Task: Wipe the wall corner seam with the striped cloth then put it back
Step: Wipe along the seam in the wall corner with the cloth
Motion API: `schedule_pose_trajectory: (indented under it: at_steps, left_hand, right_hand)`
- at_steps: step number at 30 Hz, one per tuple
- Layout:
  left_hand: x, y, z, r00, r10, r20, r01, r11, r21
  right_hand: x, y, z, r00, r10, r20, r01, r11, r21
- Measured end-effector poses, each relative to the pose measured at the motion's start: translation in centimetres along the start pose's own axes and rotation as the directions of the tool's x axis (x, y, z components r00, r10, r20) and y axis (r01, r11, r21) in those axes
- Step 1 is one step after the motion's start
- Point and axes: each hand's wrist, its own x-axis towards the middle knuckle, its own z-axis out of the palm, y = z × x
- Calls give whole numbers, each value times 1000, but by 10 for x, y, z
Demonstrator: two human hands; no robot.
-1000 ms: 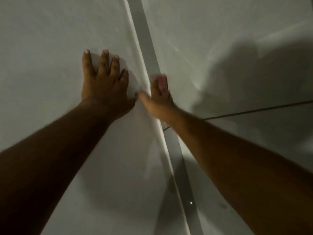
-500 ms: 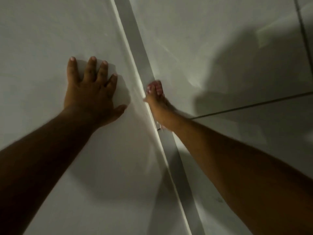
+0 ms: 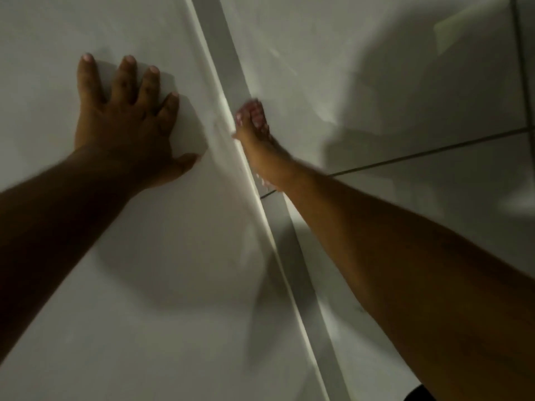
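Note:
My right hand (image 3: 262,153) presses a small pinkish striped cloth (image 3: 256,116) against the wall corner seam (image 3: 282,270), a white ridge beside a grey strip running diagonally down the frame. The cloth is mostly hidden under my fingers; only blurred pink edges show at the fingertips and below the wrist. My left hand (image 3: 127,123) lies flat on the left wall with fingers spread, holding nothing, a short way left of the seam.
The right wall is tiled, with a dark grout line (image 3: 419,153) meeting the seam just below my right hand and another grout line (image 3: 522,59) at the far right. The light is dim and shadows of my arms fall on both walls.
My right hand has slid the cloth a little further up along the seam. My left hand stays flat on the wall, with its fingers spread wider. The view has shifted slightly.

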Motion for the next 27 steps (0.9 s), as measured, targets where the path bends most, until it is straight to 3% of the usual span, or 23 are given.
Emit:
schedule_pose_trajectory:
  at_steps: [3,6,10,12,14,17,20,23,25,27]
  left_hand:
    - [-3,4,3,1000,9,-19,-8,996,88]
    - [-6,7,3,1000,-1,-18,5,981,195]
    - [-3,7,5,999,-24,-21,28,979,203]
    - [5,8,9,999,-19,-36,27,975,219]
    - [20,9,13,998,-14,-61,28,972,235]
    - [44,10,17,994,-43,-100,65,971,231]
    - [55,16,21,992,-43,-116,72,962,263]
    - [53,12,25,992,-33,-121,63,965,255]
    - [52,6,22,992,-41,-116,66,972,225]
    - [50,8,20,992,-43,-115,67,975,212]
  right_hand:
    - [18,-12,6,997,-77,-17,76,996,-49]
    - [2,22,12,996,-86,2,85,984,-159]
    - [-50,79,26,980,188,-59,-195,966,-168]
    - [-51,83,27,967,245,-68,-252,955,-157]
    - [-32,73,21,984,162,-77,-174,967,-188]
    - [35,9,8,993,-117,-1,116,986,-122]
    - [81,-49,11,986,-94,-140,88,995,-49]
    - [41,-22,7,991,-121,-53,116,990,-85]
    - [-9,20,4,986,-167,1,167,986,-23]
    - [-59,55,11,993,-113,11,113,993,38]
